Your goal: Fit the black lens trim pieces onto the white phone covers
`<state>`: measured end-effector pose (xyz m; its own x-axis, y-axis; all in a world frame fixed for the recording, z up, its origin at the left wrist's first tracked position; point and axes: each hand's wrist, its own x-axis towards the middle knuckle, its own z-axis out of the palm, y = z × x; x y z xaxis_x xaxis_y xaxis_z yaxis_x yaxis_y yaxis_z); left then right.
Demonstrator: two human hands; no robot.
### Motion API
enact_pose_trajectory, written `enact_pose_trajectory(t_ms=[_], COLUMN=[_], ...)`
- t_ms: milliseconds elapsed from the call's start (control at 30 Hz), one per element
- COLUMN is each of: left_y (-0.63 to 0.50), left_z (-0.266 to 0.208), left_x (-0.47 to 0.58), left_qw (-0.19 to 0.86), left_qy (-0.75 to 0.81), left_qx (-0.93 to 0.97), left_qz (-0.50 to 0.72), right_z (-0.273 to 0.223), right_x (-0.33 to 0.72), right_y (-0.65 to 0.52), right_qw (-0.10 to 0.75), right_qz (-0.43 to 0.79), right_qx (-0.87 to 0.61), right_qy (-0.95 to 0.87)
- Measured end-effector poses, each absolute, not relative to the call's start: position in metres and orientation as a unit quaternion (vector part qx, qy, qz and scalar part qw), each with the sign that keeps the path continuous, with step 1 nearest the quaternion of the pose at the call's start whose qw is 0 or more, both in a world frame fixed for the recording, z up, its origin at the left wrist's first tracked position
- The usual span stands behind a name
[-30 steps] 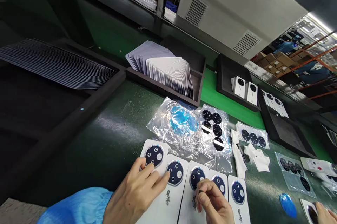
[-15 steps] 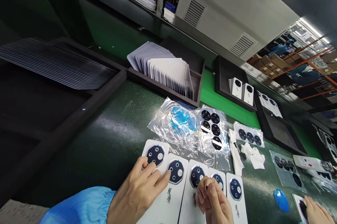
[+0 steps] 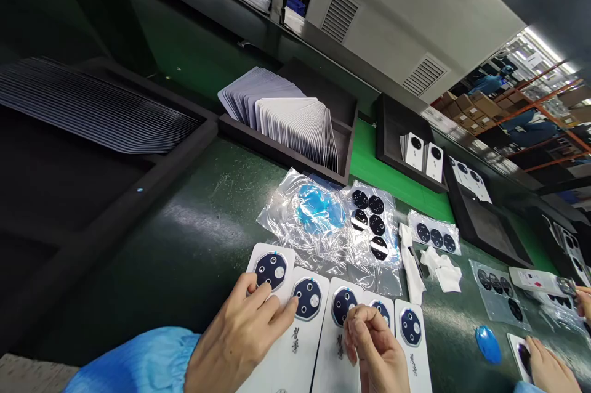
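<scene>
A black tray (image 3: 180,162) at far left holds a long overlapping row of thin dark sheets (image 3: 96,109). Next to it, the left hand (image 3: 242,334) comes in from below out of a blue sleeve (image 3: 138,359), palm down, fingers bent and loosely spread. It rests over the two leftmost of five white panels (image 3: 329,356) laid side by side on the bench, its fingertips at the edges of their dark octagonal plates (image 3: 305,302).

Beyond the hand, a second black tray (image 3: 282,156) holds a fan of upright, overlapping pale cards (image 3: 295,125). In front of it, a crumpled clear bag (image 3: 277,213) contains shiny blue pieces (image 3: 318,205).

The right hand (image 3: 378,350) hovers over the third and fourth panels, fingers curled, thumb and fingertips drawn close; whether they pinch something small, I cannot tell. Behind it lies a clear bag with five black discs (image 3: 376,223).

Farther right, a third black tray (image 3: 392,125) holds two groups of small white pieces (image 3: 412,153) with black discs. A smaller bag (image 3: 420,219) shows three discs, and another tray (image 3: 489,230) has similar pieces at its far end. At far right, a co-worker's hand (image 3: 549,367) touches a white panel.
</scene>
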<state>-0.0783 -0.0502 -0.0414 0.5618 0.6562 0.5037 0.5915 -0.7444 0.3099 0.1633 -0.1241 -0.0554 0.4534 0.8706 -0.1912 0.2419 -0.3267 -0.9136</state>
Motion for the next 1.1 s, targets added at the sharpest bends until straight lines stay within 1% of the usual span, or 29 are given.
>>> enact_pose_trajectory(t_ms=[133,233,500,633,767,833,900,1000,1100], left_y=[-0.052,-0.052,-0.051,-0.052,-0.053,-0.053,-0.055,-0.063,-0.07], left_z=[-0.043,-0.045,-0.048,-0.047,-0.043,-0.041,-0.041,-0.047,-0.058], left_x=[-0.079,-0.078,-0.08,-0.081,-0.08,-0.08,-0.08,-0.08,-0.079], left_qw=[0.068,0.076,0.078,0.079,0.047,0.035,0.054,0.102,0.097], left_qy=[0.356,0.356,0.353,0.352,0.354,0.336,0.309,0.285,0.296], left_qx=[0.876,0.876,0.882,0.881,0.884,0.889,0.894,0.908,0.912], left_qz=[0.318,0.316,0.304,0.307,0.302,0.309,0.319,0.29,0.266], right_z=[-0.067,-0.066,-0.036,-0.024,-0.013,-0.009,-0.008,-0.011,-0.017], right_x=[0.161,0.16,0.146,0.138,0.125,0.117,0.111,0.105,0.103], right_y=[-0.126,-0.125,-0.119,-0.116,-0.105,-0.095,-0.085,-0.074,-0.067], right_qw=[0.442,0.433,0.383,0.367,0.347,0.331,0.305,0.273,0.24], right_qz=[0.345,0.342,0.346,0.31,0.269,0.243,0.188,0.079,0.009], right_qx=[-0.739,-0.742,-0.741,-0.736,-0.732,-0.726,-0.716,-0.692,-0.678], right_qy=[-0.373,-0.38,-0.43,-0.477,-0.522,-0.551,-0.599,-0.664,-0.695])
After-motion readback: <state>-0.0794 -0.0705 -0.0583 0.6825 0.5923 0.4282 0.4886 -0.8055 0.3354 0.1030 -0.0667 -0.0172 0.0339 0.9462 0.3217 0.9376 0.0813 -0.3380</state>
